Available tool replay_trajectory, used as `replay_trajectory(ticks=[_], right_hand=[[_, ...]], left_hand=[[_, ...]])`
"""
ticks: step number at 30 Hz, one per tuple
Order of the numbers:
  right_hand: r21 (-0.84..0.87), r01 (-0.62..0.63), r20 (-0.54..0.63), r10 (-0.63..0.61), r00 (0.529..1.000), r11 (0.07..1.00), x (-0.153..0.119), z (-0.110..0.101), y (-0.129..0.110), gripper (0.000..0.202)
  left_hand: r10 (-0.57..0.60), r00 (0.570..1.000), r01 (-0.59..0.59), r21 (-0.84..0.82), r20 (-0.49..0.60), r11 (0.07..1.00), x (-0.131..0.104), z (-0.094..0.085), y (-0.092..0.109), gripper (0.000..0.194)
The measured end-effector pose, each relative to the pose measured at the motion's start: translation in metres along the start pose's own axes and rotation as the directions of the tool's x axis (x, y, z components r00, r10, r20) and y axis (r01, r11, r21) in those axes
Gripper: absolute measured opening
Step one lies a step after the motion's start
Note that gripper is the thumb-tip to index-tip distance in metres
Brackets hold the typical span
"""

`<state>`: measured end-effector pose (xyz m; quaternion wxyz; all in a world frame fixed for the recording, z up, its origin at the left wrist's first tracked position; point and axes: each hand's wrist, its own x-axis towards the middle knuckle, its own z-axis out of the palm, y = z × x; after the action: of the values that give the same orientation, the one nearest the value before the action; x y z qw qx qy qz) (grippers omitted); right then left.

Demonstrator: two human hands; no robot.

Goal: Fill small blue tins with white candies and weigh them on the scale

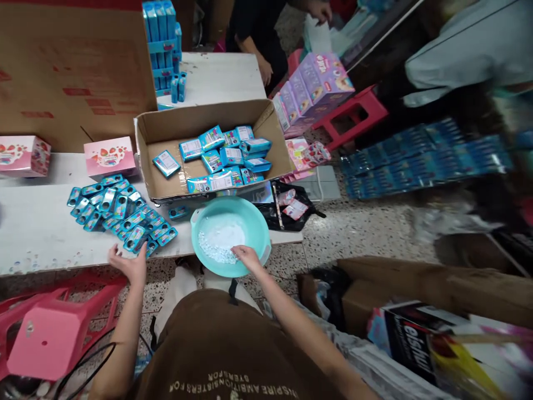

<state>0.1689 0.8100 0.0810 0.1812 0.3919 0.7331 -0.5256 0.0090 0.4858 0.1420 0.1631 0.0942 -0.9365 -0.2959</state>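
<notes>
My left hand (131, 264) is at the table's front edge with thumb and fingers apart, just below a pile of small blue boxes (107, 199). The nearest box (135, 237) lies right by my fingertips; whether they touch it I cannot tell. A turquoise basin (257, 222) holds many small white pieces (216, 250). Over its near right rim reaches my right hand (246, 258), fingers pinched together at the pieces. What is between those fingertips is too small to make out. One blue box (178, 212) lies alone left of the basin.
Behind the basin stands an open carton (160, 186) with several blue packets (212, 161). Pink strawberry boxes (109, 157) stand at left, stacked blue boxes (160, 44) at the back. A pink stool (45, 341) is lower left. Another person's hand (265, 69) shows beyond the table.
</notes>
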Motion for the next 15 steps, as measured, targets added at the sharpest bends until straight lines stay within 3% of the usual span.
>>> replay_trajectory(ticks=[2,5,8,10,12,15], right_hand=[[-0.111,0.033,0.049,-0.028,0.998,0.993,0.005,-0.001,0.006,0.023],[-0.296,0.108,0.162,-0.061,0.985,0.949,0.014,-0.006,0.012,0.021],[-0.478,0.151,0.247,-0.033,0.968,0.865,0.028,-0.015,0.017,0.021],[-0.570,0.158,0.284,0.013,0.959,0.806,0.038,-0.019,0.019,0.024],[-0.621,0.179,0.334,0.051,0.941,0.763,0.045,-0.016,0.019,0.026],[-0.616,0.261,0.448,0.057,0.892,0.743,0.046,-0.002,0.014,0.025]], left_hand=[[0.026,0.999,-0.027,0.048,0.020,0.998,-0.014,-0.007,0.010,0.076],[0.143,0.977,-0.147,0.017,0.156,0.989,-0.043,-0.012,0.036,0.062],[0.228,0.887,-0.222,-0.062,0.402,0.973,-0.074,0.001,0.066,0.043],[0.137,0.823,-0.118,-0.069,0.551,0.991,-0.093,0.019,0.080,0.040],[-0.057,0.739,0.081,-0.004,0.671,0.997,-0.111,0.039,0.086,0.043],[-0.284,0.591,0.303,0.119,0.755,0.946,-0.133,0.062,0.084,0.037]])
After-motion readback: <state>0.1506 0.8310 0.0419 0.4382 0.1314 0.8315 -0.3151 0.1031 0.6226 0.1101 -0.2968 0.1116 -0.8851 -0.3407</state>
